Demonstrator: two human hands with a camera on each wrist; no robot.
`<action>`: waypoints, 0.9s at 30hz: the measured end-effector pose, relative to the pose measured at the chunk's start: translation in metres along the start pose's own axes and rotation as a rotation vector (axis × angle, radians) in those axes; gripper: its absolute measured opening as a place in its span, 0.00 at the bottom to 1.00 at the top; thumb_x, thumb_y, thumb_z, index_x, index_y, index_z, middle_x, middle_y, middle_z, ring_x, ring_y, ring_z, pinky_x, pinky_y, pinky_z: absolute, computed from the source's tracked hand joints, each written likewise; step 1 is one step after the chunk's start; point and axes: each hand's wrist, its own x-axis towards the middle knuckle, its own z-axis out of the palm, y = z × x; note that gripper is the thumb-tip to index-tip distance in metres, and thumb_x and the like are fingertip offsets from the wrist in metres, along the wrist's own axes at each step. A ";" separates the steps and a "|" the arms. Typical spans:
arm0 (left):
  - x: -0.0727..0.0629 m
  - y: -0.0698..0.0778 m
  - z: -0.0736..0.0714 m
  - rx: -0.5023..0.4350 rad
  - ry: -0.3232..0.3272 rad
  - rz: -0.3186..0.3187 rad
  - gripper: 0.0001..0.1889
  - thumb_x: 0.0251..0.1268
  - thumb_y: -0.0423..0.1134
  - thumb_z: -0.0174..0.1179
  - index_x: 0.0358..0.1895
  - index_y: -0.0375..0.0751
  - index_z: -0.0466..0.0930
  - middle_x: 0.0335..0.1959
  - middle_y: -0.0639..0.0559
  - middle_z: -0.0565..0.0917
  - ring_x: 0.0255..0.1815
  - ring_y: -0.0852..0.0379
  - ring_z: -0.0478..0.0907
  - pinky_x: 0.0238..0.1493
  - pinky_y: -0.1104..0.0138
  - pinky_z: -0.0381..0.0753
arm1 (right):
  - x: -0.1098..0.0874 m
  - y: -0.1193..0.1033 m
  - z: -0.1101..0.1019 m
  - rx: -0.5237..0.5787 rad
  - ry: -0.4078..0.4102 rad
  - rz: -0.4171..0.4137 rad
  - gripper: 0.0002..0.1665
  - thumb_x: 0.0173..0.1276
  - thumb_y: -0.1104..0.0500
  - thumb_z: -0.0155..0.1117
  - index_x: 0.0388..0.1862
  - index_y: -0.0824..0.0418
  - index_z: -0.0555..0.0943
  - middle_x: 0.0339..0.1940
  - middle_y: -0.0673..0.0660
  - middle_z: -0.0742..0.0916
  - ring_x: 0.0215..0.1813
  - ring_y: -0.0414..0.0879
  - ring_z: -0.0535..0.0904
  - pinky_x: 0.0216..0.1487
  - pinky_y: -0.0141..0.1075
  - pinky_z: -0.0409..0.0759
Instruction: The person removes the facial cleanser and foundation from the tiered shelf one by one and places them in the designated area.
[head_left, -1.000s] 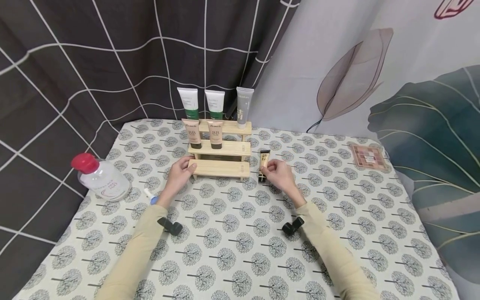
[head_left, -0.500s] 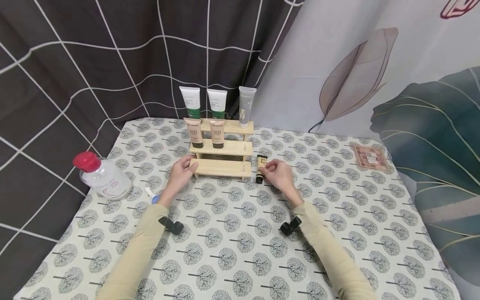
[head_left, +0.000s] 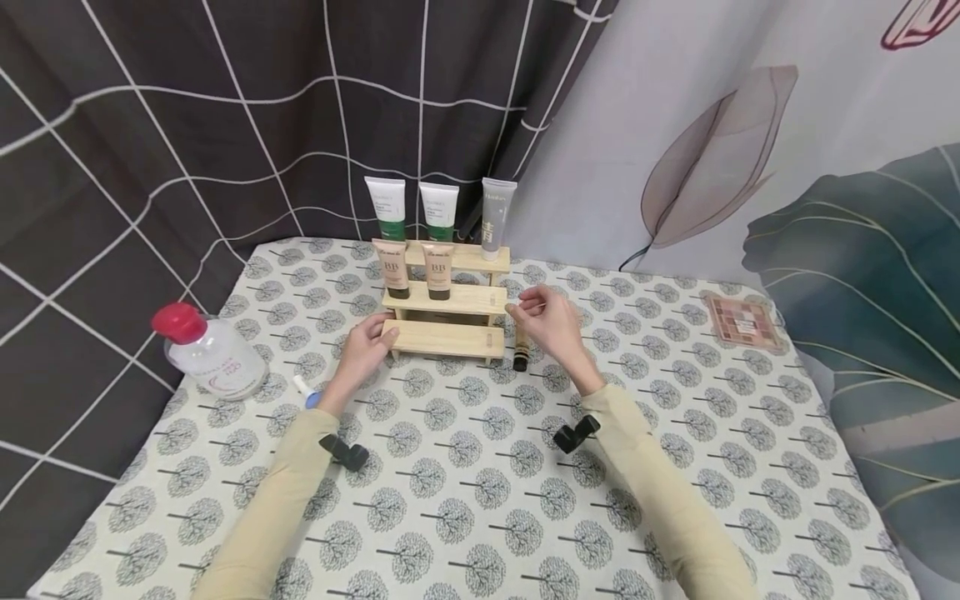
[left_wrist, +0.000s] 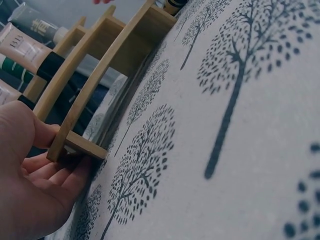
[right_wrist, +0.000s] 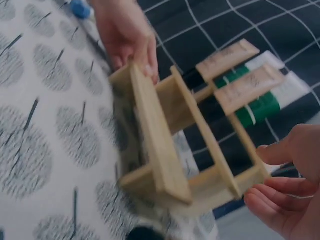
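Note:
A three-tier wooden display stand (head_left: 444, 335) stands mid-table. My left hand (head_left: 362, 354) grips the left end of its lowest shelf, thumb on top and fingers curled beneath, as the left wrist view shows. My right hand (head_left: 555, 327) is at the stand's right side and holds nothing. In the right wrist view its thumb and fingers are apart around the end of an upper shelf. Under that hand a small gold-and-black tube (head_left: 521, 358) lies on the cloth, partly hidden. Two pink BB cream tubes (head_left: 438, 268) occupy the middle shelf.
Two white-and-green tubes (head_left: 438, 206) and a grey tube (head_left: 496, 217) stand on the top shelf. A clear bottle with a red cap (head_left: 225, 360) and a small blue-and-white item (head_left: 306, 388) are at left. A pink palette (head_left: 746, 322) lies far right.
My right hand has let go of the gold-and-black tube, leaving it on the cloth, and moved up toward the stand's right side. My left hand keeps its grip on the stand.

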 end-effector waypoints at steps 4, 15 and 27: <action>0.000 -0.002 0.000 0.013 0.001 -0.001 0.27 0.77 0.40 0.54 0.73 0.31 0.65 0.71 0.31 0.72 0.71 0.38 0.73 0.73 0.55 0.75 | 0.007 -0.018 0.007 0.058 -0.017 -0.063 0.22 0.67 0.59 0.72 0.54 0.71 0.81 0.47 0.68 0.88 0.47 0.59 0.87 0.51 0.42 0.90; -0.002 0.002 0.002 -0.003 0.005 -0.014 0.27 0.77 0.39 0.55 0.73 0.31 0.65 0.71 0.31 0.72 0.71 0.38 0.74 0.72 0.55 0.76 | 0.028 -0.052 0.039 0.212 -0.068 -0.160 0.26 0.64 0.64 0.73 0.59 0.72 0.79 0.53 0.70 0.87 0.54 0.59 0.86 0.57 0.38 0.88; -0.002 0.001 0.002 -0.012 0.005 -0.004 0.26 0.77 0.38 0.54 0.73 0.30 0.65 0.70 0.30 0.73 0.70 0.38 0.75 0.71 0.54 0.77 | 0.038 -0.060 0.067 0.299 -0.077 -0.199 0.23 0.66 0.68 0.69 0.59 0.74 0.78 0.54 0.71 0.86 0.56 0.60 0.86 0.58 0.34 0.87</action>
